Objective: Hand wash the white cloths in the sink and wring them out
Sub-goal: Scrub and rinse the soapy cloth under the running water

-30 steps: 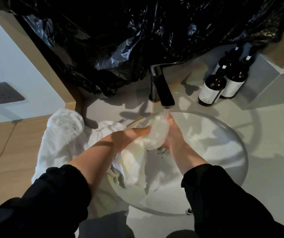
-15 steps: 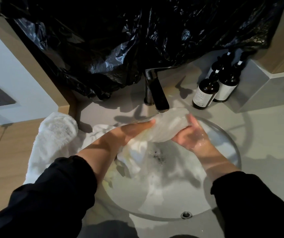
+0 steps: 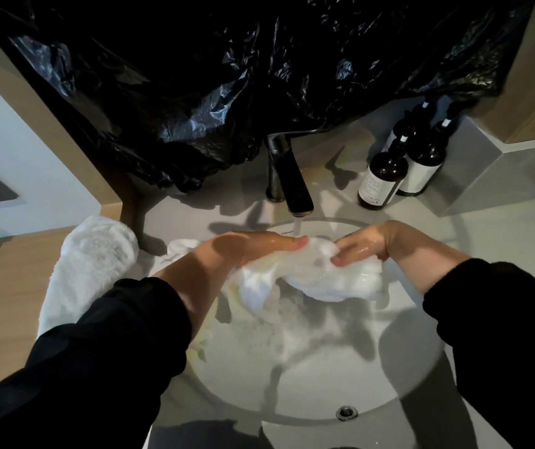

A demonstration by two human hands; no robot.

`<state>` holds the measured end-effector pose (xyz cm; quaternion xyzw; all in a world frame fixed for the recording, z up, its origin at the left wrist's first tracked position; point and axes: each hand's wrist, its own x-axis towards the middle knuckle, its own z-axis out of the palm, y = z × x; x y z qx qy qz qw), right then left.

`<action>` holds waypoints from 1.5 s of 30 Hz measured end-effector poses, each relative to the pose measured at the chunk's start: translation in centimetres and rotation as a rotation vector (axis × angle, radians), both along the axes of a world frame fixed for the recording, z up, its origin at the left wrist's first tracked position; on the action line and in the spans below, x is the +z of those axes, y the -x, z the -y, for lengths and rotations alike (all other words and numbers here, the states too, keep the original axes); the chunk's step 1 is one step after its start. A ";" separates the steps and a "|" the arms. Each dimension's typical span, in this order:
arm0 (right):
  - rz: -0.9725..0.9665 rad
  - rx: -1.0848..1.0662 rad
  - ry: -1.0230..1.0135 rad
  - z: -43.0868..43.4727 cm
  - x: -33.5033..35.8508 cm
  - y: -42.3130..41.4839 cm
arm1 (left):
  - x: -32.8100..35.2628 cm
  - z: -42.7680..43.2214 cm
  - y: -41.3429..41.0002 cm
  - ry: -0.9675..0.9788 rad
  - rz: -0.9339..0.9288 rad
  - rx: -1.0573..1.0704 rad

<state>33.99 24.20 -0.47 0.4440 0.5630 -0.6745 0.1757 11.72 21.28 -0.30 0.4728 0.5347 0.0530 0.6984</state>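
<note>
The cloth (image 3: 308,275) is gripped by left hand (image 3: 253,247) and right hand (image 3: 368,246) under the running tap (image 3: 295,189). Water may be splashed out of the sink (image 3: 389,384) by the deflected stream.

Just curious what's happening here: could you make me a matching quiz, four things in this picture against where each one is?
1. wet white cloth
2. fluffy white towel
3. dark metal faucet
4. brown labelled bottles

a. right of the faucet, on the counter
b. above the round sink, running water
c. held by left hand and right hand
d. left of the sink

Pairs: 1-c, 2-d, 3-b, 4-a
</note>
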 end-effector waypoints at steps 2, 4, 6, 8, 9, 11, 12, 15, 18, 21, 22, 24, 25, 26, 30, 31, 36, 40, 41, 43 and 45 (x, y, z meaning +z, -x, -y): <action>0.079 0.194 -0.040 -0.3 0.6 0.9 | -1.0 -0.5 0.3 0.029 0.020 -0.118; 0.111 0.244 -0.057 -0.3 0.9 1.5 | -2.1 -1.0 0.6 0.067 0.049 -0.137; 0.093 0.200 -0.081 0.0 1.2 1.7 | -2.9 -1.0 0.9 0.061 0.055 -0.130; 0.034 0.110 -0.094 0.5 1.7 1.4 | -2.9 -0.9 1.3 0.014 0.031 -0.077; -0.002 0.058 -0.100 0.6 1.9 1.1 | -3.0 -0.8 1.5 -0.019 0.027 -0.044; -0.051 -0.031 -0.162 1.0 3.2 0.7 | -3.0 -0.7 1.7 -0.083 0.124 -0.075; -0.068 -0.058 -0.203 1.2 3.9 0.5 | -2.6 -0.3 1.5 -0.119 0.159 -0.077; -0.109 -0.103 -0.260 1.4 5.4 0.3 | -1.8 1.0 0.2 -0.449 -0.026 0.042; -0.069 -0.168 -0.289 1.6 5.9 0.1 | -1.8 3.1 -1.1 -0.697 -0.362 0.305; -0.108 -0.236 -0.274 2.0 5.8 0.3 | -2.8 5.8 -2.0 -0.304 -0.148 0.635; -0.124 -0.261 -0.264 2.3 5.6 0.3 | -2.8 6.9 -2.6 -0.061 0.037 0.592; -0.159 -0.312 -0.230 2.7 5.1 0.2 | -3.7 7.8 -4.0 0.353 0.511 0.528; -0.174 -0.343 -0.211 3.0 4.9 0.1 | -3.9 7.8 -4.7 0.467 0.688 0.585; -0.196 -0.373 -0.189 3.3 4.7 0.0 | -4.3 7.4 -5.2 0.509 0.808 0.671; -0.271 -0.393 -0.181 5.0 3.7 -1.4 | -3.5 4.5 -6.3 0.554 0.877 0.924; -0.252 -0.378 -0.175 5.5 3.4 -1.9 | -3.6 3.7 -6.4 0.570 0.806 0.986; -0.203 -0.411 -0.178 6.7 2.4 -4.4 | -4.5 1.3 -7.0 0.449 0.618 0.946; -0.157 -0.310 -0.119 7.4 1.6 -5.2 | -3.8 0.8 -8.1 0.368 0.572 0.971; -0.175 -0.317 -0.060 7.6 1.3 -5.4 | -3.7 0.7 -8.3 0.335 0.566 0.987; -0.250 -0.405 0.101 7.9 0.5 -5.5 | -3.7 0.7 -8.5 0.277 0.562 0.975; -0.329 -0.526 0.216 7.8 -0.6 -4.9 | -3.6 1.0 -8.9 0.227 0.549 0.934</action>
